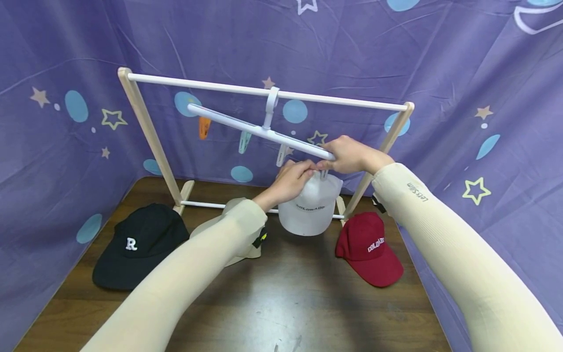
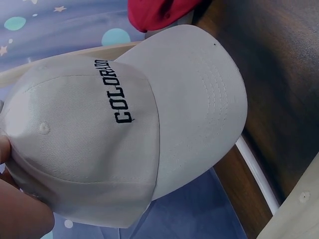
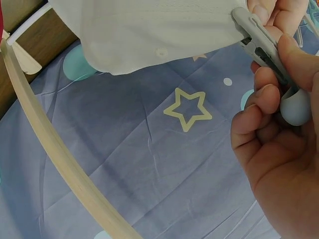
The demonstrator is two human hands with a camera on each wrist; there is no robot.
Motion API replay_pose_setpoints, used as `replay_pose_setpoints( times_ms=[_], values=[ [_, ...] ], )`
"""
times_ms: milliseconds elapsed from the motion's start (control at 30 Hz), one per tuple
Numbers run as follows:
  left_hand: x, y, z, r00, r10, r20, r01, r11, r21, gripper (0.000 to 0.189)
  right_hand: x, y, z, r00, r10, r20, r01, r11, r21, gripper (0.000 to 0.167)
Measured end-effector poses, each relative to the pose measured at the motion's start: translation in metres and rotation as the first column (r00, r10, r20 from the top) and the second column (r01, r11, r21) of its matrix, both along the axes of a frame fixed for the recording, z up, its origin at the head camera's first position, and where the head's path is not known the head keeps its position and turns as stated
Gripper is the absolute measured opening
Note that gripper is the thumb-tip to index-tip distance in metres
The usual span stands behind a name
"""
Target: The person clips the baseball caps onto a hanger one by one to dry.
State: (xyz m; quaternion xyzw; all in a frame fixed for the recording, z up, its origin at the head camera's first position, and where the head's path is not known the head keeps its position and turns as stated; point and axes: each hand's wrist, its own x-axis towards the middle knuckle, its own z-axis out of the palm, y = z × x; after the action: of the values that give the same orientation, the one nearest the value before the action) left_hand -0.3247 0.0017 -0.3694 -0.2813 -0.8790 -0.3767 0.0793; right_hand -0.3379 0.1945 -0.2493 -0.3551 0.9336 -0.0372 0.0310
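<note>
I have two bare hands at work: the left hand (image 1: pixel 290 180) has its fingers closed on the upper edge of a white cap (image 1: pixel 310 200), while the right hand (image 1: pixel 349 155) curls about the end of a hanger (image 1: pixel 228 121) and pinches a grey clip (image 3: pixel 259 40), its tip over the cap's edge. That cap hangs brim down below the hanger's lower end. I count four clips in all, the others being an orange clip (image 1: pixel 204 128), a teal clip (image 1: pixel 244 142) and a white clip (image 1: pixel 282 155), spaced along the single hanger, which tilts from its hook on the top bar (image 1: pixel 198 85) of one rack (image 1: pixel 149 134). Of four caps, three lie on the table: a black cap (image 1: pixel 149 230) on the left, a beige cap (image 1: pixel 250 252) partly behind my view of the left sleeve (image 1: pixel 198 274), and a red cap (image 1: pixel 367 249) on the right. The table (image 1: pixel 299 293) is dark, glossy wood grain; around it hangs a purple-blue curtain (image 1: pixel 440 58) printed with stars and pale blue ovals.
</note>
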Motion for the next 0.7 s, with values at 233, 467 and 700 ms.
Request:
replay_pose_setpoints(
  times_ms=[233, 467, 700],
  values=[
    [0.0020, -0.0007, 0.0011, 0.999, 0.024, 0.020, -0.025, 1.000, 0.009, 0.026, 0.0003, -0.0010, -0.0002, 1.000, -0.007, 0.016, 0.007, 1.000, 0.002, 0.023],
    [0.0020, 0.0007, 0.0003, 0.999, 0.036, 0.016, -0.037, 0.999, 0.025, 0.026, 0.0007, -0.0009, -0.0004, 0.999, -0.026, 0.030, 0.025, 1.000, 0.007, 0.023],
    [0.0029, 0.0003, 0.0009, 0.999, 0.025, 0.034, -0.027, 0.999, 0.048, 0.026, 0.0012, -0.0013, 0.0009, 0.999, -0.033, 0.043, 0.033, 0.999, 0.016, 0.025]
  ],
)
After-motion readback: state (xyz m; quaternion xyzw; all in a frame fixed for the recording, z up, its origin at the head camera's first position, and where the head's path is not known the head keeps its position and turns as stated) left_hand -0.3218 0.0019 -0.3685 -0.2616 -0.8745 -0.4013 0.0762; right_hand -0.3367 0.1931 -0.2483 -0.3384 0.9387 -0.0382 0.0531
